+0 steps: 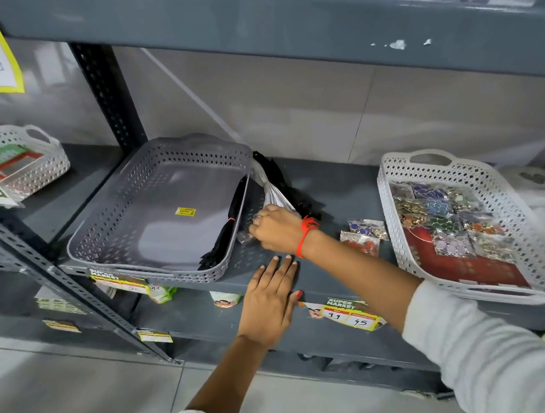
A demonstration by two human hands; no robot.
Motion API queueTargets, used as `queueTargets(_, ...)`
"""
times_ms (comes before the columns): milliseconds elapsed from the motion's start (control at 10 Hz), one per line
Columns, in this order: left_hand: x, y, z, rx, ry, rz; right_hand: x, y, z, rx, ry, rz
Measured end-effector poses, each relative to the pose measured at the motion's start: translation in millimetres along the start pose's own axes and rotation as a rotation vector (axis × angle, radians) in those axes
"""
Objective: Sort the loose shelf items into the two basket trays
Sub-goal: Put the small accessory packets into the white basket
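Note:
A grey basket tray (154, 195) sits on the shelf left of centre, with a bundle of black strips (226, 238) along its right inner side. A white basket tray (397, 217) at the right holds several packets of coloured ornaments. My right hand (277, 230) reaches across the shelf and closes on a small clear packet (246, 238) beside the grey tray. Behind it lies a black and white bundle (276, 186). My left hand (271, 298) rests flat on the shelf's front edge, fingers spread. Two loose ornament packets (363, 235) lie between my right wrist and the white tray.
A second white basket (44, 151) with green and red packs stands at the far left behind a perforated upright post (108, 95). The upper shelf (284, 21) overhangs. Price labels (349, 313) hang on the front edge, with goods below.

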State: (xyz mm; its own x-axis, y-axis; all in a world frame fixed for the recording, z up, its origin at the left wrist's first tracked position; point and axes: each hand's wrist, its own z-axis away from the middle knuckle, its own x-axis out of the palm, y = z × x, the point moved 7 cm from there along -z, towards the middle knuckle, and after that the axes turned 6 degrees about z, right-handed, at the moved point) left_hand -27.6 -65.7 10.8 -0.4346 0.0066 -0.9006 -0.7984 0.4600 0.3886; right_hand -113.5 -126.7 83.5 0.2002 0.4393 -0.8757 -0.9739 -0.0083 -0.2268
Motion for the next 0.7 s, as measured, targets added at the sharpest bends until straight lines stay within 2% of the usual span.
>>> queueTargets(100, 0, -1, -1, -0.006, 0.006, 0.000, -19, -14, 5, -0.261, 0.179, 0.472)
queueTargets(200, 0, 0, 0, -0.003, 0.018, 0.013, -49, -43, 10, -0.477, 0.513, 0.084)
queueTargets(300, -1, 0, 1, -0.001, 0.020, 0.017, -84, -18, -5, -0.428, 0.687, -0.036)
queueTargets(400, -1, -1, 1, 0.001, 0.017, 0.020, -100, 51, -31, -0.077, 0.609, -0.045)
queueTargets(500, 0, -1, 2, 0.010, 0.009, 0.021, -93, 91, -51, 0.165, 0.360, 0.034)
queueTargets(600, -2, -2, 0, 0.013, -0.001, 0.001, -81, 110, -64, 0.212, 0.232, 0.092)
queueTargets(700, -2, -1, -1, 0.010, -0.009, -0.006, -75, 119, -70, 0.226, 0.212, 0.111)
